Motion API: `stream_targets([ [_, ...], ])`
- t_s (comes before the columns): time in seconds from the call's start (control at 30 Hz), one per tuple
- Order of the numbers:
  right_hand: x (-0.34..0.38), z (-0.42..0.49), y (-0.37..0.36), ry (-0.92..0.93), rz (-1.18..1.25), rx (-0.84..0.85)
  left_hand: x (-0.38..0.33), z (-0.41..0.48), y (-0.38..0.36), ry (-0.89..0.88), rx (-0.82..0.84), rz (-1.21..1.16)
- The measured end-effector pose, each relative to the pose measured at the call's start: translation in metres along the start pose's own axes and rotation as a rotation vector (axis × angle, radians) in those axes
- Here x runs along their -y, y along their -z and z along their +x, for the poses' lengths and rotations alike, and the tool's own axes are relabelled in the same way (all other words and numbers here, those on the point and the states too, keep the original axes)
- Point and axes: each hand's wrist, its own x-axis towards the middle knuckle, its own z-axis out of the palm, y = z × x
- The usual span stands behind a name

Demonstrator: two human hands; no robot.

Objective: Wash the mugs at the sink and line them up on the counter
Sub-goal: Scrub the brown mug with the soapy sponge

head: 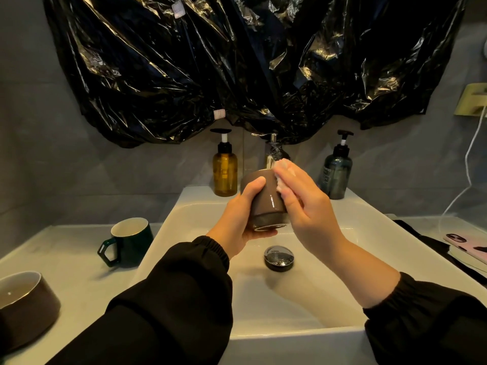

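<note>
Nearest, at the lower left edge, a brown bowl (23, 306) is seen standing upright on the pale counter (79, 272). Two black sleeves are stretched over the front rim of the white sink (184, 204), whose chrome drain plug (278, 258) is raised in the basin.

Above the basin, a brown mug (266, 204) is held tilted, with its base turned towards the camera. It is gripped by the left hand (237, 219), whose fingers and thumb are curled round its side. The right hand (303, 206) is laid flat against the other side of the mug, its fingers straight and pressed together, and white foam (284, 164) is seen on the fingertips.

A green mug (131, 242) is placed upright on the counter just left of the sink, its handle turned towards the camera. At the right edge a patterned phone (466, 242) is lying.

Behind the sink, an amber pump bottle (224, 172) and a dark pump bottle (335, 175) are set on either side of the tap (270, 159). The wall above is covered by a black plastic sheet (237, 61).
</note>
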Motion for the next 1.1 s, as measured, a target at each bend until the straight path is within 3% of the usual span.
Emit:
stream_targets([
  [0.13,0.004,-0.004,-0.006,0.148,-0.054,0.014,-0.002,0.001,0.004,-0.022,0.0,-0.027],
  [0.33,-0.006,0.01,-0.004,-0.265,0.171,-0.021,-0.003,-0.001,-0.001,-0.004,-0.016,0.012],
  [0.53,0.008,-0.008,-0.005,0.005,0.1,0.051,-0.007,0.0,0.004,-0.02,-0.022,-0.022],
  [0.7,0.01,0.012,-0.008,-0.143,0.21,-0.074,-0.005,-0.003,-0.001,-0.028,-0.005,0.058],
  [0.83,0.005,0.014,-0.004,-0.276,0.282,-0.038,-0.004,-0.003,-0.002,-0.007,-0.016,0.005],
  [1.1,0.002,-0.004,-0.002,0.193,0.027,0.124,-0.004,-0.003,0.008,0.027,-0.056,-0.188],
])
